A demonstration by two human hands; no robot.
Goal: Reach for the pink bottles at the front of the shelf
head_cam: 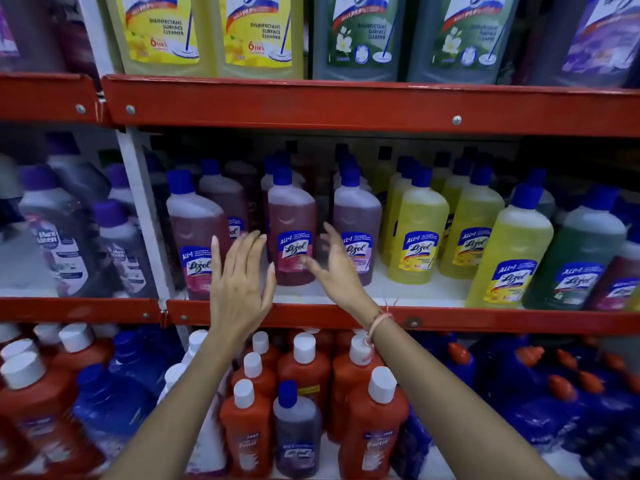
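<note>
Both my hands are raised in front of the middle shelf [346, 315] of a red metal rack. My left hand [239, 289] is open with straight fingers, just left of a pink Lizol bottle [292, 230] with a blue cap. My right hand [337, 268] is open with spread fingers just right of that same bottle; a thin band circles its wrist. Neither hand holds anything. Another pink bottle [195, 233] stands behind my left hand, and a purple-pink one [358, 226] behind my right hand.
Yellow bottles [419, 233] and a green one [575, 258] fill the shelf's right side. Large yellow and green cleaner jugs [256, 32] stand on the shelf above. Below are red bottles with white caps [304, 368] and blue jugs [540, 389]. Grey bottles [59, 230] stand in the left bay.
</note>
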